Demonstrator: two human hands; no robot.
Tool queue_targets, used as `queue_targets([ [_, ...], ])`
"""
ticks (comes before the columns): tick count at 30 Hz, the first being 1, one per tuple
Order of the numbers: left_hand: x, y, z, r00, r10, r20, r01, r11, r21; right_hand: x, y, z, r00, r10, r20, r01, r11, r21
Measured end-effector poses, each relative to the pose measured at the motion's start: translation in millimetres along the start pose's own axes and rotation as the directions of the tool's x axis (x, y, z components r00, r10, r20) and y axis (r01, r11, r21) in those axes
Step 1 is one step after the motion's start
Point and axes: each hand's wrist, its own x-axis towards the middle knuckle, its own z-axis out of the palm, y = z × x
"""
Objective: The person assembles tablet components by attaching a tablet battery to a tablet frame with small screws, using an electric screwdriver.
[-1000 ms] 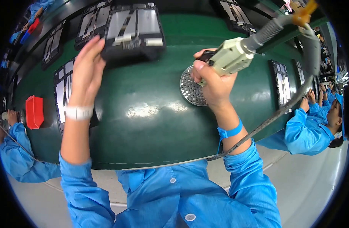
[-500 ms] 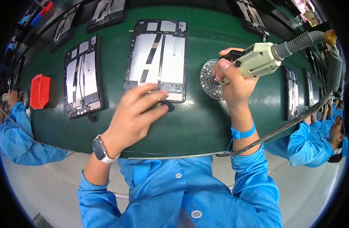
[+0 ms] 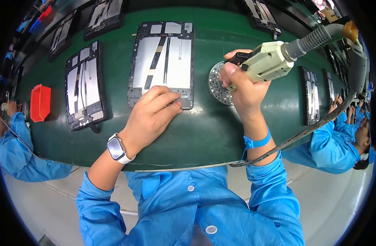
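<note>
In front of me lies a tablet (image 3: 180, 61) with its back off, baring a silver battery and black ribbon cables. My left hand (image 3: 153, 112) is closed over its near end, thumb and fingers bent close together on the edge; what lies beneath them is hidden. My right hand (image 3: 247, 88) grips a cream electric screwdriver (image 3: 270, 61), fingers wrapped round it near a black lever. The screwdriver's tip, out of sight behind the fingers, is over or beside a round metal plate (image 3: 217, 84) dotted with holes.
Another opened tablet (image 3: 86, 86) and a red bin (image 3: 40, 102) are to the left. More tablets (image 3: 309, 94) stand right and along the back. From the screwdriver, a thick grey cable (image 3: 306, 130) loops past my right forearm. Co-workers in blue (image 3: 335, 139) sit both sides.
My left hand has come down on the tablet's near end, its fingers drawn together, and a black tab there no longer shows. The screwdriver stays over the plate; the whole view has shifted slightly.
</note>
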Motion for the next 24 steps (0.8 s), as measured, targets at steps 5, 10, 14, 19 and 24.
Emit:
queue_targets([
  [5, -2, -2, -1, 0.998, -0.056, -0.029, 0.055, 0.998, -0.025, -5, -7, 8, 0.997, 0.078, 0.009, -0.078, 0.995, 0.065],
  [10, -9, -1, 0, 0.993, -0.110, -0.039, 0.111, 0.994, 0.013, -13, -14, 31, 0.984, 0.123, 0.132, -0.136, 0.986, 0.093],
  [14, -10, -2, 3, 0.994, -0.090, -0.061, 0.090, 0.996, 0.002, -21, -15, 42, 0.967, 0.160, 0.200, -0.180, 0.980, 0.087],
  [19, -11, -1, 2, 0.992, -0.102, -0.077, 0.101, 0.995, -0.019, -26, -10, 48, 0.955, 0.180, 0.235, -0.201, 0.977, 0.069],
  [24, -11, -2, 4, 0.989, -0.097, -0.109, 0.096, 0.995, -0.019, -26, -4, 44, 0.952, 0.153, 0.266, -0.173, 0.983, 0.055],
])
